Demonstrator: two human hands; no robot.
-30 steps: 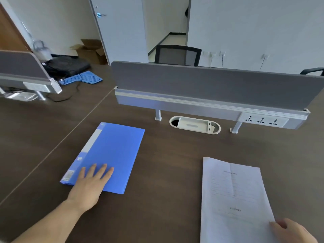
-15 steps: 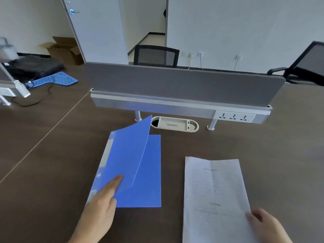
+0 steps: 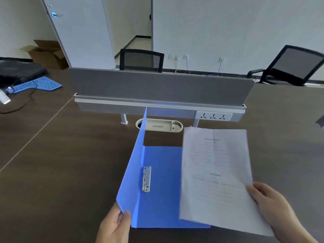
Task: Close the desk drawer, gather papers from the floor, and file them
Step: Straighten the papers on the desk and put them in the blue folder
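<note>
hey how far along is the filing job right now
Gathered: the papers are off the floor, in the right hand. In hand: the left hand holds the blue folder open. Left: clipping them under the metal clip. The drawer isn't in view.

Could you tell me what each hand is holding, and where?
Left hand: folder cover's near corner. Right hand: papers, near right edge.

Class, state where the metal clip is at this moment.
In the head view, the metal clip sits inside the open blue folder, just right of its raised cover and left of the papers.
</note>
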